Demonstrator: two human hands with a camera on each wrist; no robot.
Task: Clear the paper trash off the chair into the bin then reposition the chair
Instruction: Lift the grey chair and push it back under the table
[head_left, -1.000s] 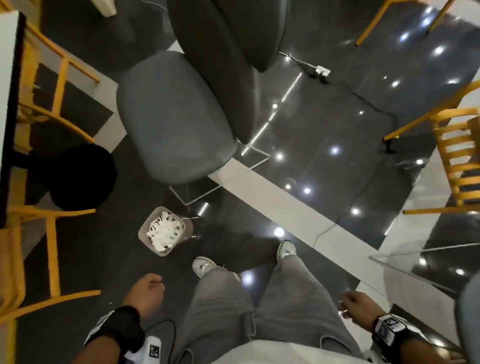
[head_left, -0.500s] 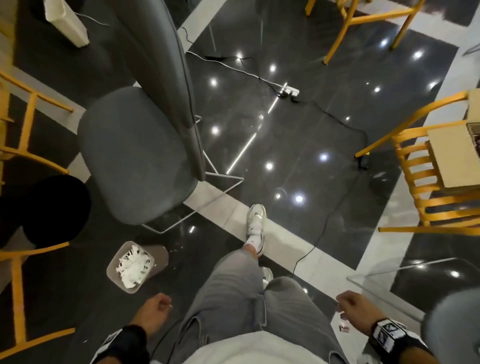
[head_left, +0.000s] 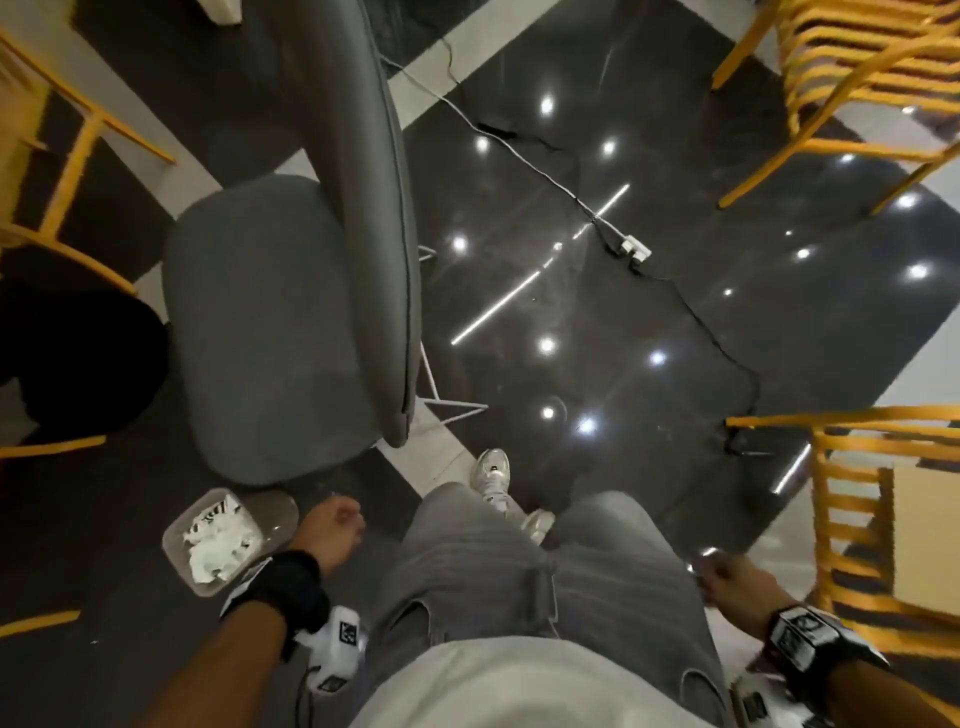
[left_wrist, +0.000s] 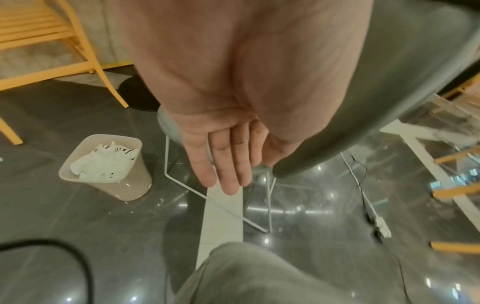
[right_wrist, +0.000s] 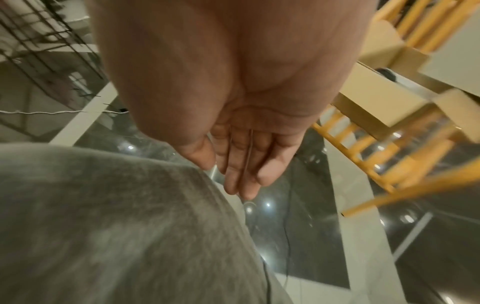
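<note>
One grey upholstered chair (head_left: 270, 332) stands on the dark glossy floor (head_left: 597, 322), seat bare, backrest rising along its right edge, thin white wire legs (left_wrist: 218, 197) showing beneath. Just off the seat's near corner sits the bin (head_left: 179, 551), a small translucent tub, holding crumpled white paper trash (head_left: 221, 540); in the left wrist view the same bin (left_wrist: 130, 185) stands just left of the wire legs, paper heaped close to its rim. Left hand (head_left: 332, 530) hangs beside the left thigh, between bin and leg, touching neither chair nor bin; the grip is empty, fingers (left_wrist: 228, 164) held loosely straight and close together, pointing down at the floor. Right hand (head_left: 737, 582) hangs at the right side, apart from everything; grip likewise empty, fingers (right_wrist: 244, 164) relaxed and nearly straight beside the grey trouser leg (right_wrist: 116, 226). Person wears grey trousers and pale sneakers (head_left: 491, 470), standing near the chair's back corner on a pale floor stripe. A white cable (head_left: 519, 156) runs across the floor to a white power strip (head_left: 636, 249) well right of the chair. Yellow slatted wooden chairs (head_left: 857, 545) stand at right, upper right and left. A round black shape (head_left: 78, 364), unidentifiable, lies left of the grey seat.
</note>
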